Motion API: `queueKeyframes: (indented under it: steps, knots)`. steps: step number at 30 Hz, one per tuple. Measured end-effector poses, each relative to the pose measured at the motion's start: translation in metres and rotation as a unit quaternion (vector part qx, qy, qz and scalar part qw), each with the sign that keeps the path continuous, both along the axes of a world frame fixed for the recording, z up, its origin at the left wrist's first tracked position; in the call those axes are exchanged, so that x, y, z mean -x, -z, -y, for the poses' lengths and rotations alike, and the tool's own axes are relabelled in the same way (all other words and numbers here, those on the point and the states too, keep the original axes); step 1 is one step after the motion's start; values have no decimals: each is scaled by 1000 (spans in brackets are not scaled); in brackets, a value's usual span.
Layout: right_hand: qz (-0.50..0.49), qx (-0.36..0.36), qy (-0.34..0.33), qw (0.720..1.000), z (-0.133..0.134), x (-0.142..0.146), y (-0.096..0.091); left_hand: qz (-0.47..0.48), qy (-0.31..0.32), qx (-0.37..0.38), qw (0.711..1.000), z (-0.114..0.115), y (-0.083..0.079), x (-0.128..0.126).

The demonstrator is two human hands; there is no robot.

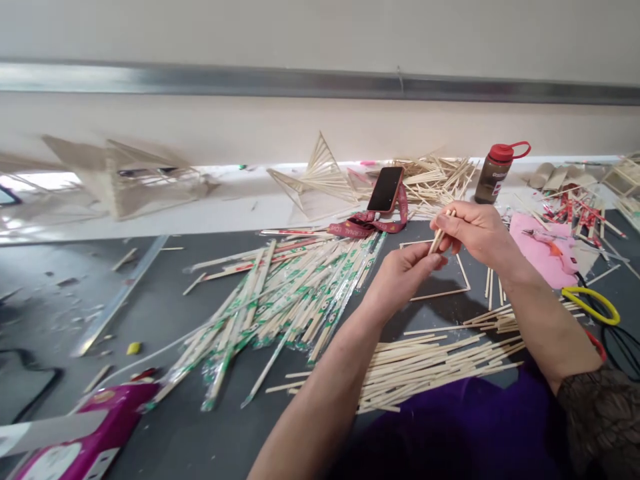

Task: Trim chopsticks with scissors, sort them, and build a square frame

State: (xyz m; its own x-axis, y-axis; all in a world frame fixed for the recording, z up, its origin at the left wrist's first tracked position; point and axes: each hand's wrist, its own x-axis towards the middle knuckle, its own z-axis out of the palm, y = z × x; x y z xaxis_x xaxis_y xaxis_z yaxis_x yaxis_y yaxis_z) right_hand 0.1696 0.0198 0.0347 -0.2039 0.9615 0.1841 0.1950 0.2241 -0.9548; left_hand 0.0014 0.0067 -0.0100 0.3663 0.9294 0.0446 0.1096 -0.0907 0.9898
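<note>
My left hand (407,272) and my right hand (470,230) meet above the dark table, both closed on a few short lengths of chopsticks (439,239). How many pieces they hold I cannot tell, since my fingers cover part of them. Beneath the hands lies a square frame of thin sticks (463,272), partly hidden by them. Loose bare chopsticks (430,367) are spread close to my body. To the left is a heap of chopsticks in clear and green wrappers (295,293).
A phone (386,189) with a red lanyard (357,225), a stick model (320,173) and a red-capped bottle (495,172) stand at the back. Yellow-handled scissors (593,305) and a pink cloth (543,250) lie right. A metal ruler (123,297) and a purple packet (95,433) lie left.
</note>
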Motion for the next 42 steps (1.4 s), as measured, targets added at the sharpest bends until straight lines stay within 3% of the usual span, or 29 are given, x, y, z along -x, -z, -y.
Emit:
queueKeyframes:
  steps: [5,11,25,28,30,35,42]
  knots:
    - [-58,45,-38,997,-7,-6,7,80,12,116,990,-2,3,-9]
    - [-151,98,-25,983,-19,-16,21,135,9,245,960,-4,6,-12]
    - [-105,54,-28,993,-17,-15,20,133,31,285,949,3,3,-18]
    - [-43,7,0,999,-18,-15,23,128,42,289,948,2,6,-18]
    - [40,-65,26,997,-19,-17,24,124,46,289,948,1,9,-17]
    - [228,-235,43,944,-22,-24,27,112,48,274,954,1,14,-14]
    - [283,-251,39,925,-27,-27,31,100,27,259,960,2,16,-15]
